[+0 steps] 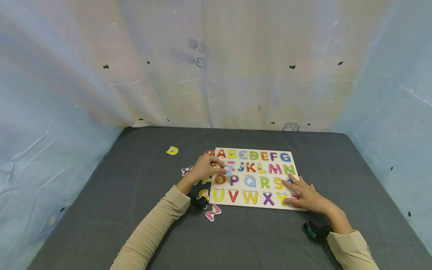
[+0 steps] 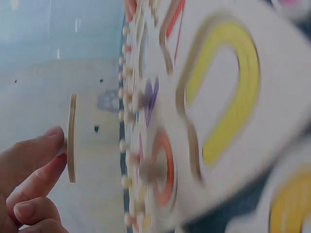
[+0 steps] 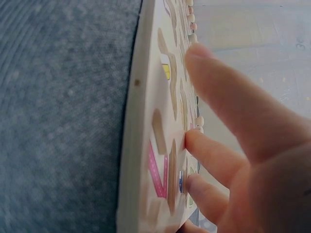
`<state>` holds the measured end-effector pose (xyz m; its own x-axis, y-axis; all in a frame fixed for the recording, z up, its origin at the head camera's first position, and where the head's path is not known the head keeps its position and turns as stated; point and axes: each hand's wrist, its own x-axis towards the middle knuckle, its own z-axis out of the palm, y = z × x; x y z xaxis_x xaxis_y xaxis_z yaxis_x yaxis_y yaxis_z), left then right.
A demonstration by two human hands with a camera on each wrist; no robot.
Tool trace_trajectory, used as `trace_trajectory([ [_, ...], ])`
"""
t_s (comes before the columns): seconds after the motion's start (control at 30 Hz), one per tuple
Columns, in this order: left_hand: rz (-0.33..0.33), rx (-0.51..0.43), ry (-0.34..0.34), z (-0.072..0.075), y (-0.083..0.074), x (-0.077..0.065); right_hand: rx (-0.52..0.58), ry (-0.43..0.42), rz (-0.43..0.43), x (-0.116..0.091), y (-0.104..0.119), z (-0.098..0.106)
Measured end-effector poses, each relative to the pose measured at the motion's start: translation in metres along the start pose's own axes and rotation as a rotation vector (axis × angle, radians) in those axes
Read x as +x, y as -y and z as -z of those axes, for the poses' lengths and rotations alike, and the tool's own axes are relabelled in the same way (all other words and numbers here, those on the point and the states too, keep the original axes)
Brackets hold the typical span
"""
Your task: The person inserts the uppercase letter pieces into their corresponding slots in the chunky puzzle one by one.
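My left hand (image 1: pixel 205 167) pinches the knob of a light blue letter Q piece (image 1: pixel 228 171) between thumb and fingers. In the left wrist view this thin wooden piece (image 2: pixel 72 141) is edge-on, raised off the alphabet puzzle board (image 1: pixel 241 189). Letters A to G fill the board's top row, and knobbed pieces O (image 1: pixel 220 179) and P (image 1: pixel 234 180) sit in the third row. The Q recess (image 1: pixel 250 181) shows its printed blue letter. With fingers spread, my right hand (image 1: pixel 308 197) rests on the board's right side, around the S, Y and Z places.
Loose letter pieces lie left of the board: a yellow one (image 1: pixel 172 150), a purple X (image 1: pixel 186 170), a red one (image 1: pixel 209 152) and a yellow-orange one (image 1: pixel 203 193). A pink Z (image 1: pixel 213 212) lies below the board's corner. Grey cloth (image 1: pixel 256 240) covers the table.
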<state>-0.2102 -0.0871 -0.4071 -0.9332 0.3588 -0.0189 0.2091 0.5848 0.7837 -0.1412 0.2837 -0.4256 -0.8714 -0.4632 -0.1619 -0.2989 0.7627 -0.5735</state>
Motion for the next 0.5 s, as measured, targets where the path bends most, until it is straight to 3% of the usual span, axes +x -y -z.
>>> trace_trajectory([
  [0.33, -0.019, -0.037, 0.047, -0.034, -0.015, 0.006, -0.006, 0.006, -0.01, 0.001, -0.002, 0.0],
  [0.5, 0.01, -0.064, 0.056, -0.048, -0.022, 0.007, -0.004, 0.006, -0.006, 0.002, -0.004, 0.0],
])
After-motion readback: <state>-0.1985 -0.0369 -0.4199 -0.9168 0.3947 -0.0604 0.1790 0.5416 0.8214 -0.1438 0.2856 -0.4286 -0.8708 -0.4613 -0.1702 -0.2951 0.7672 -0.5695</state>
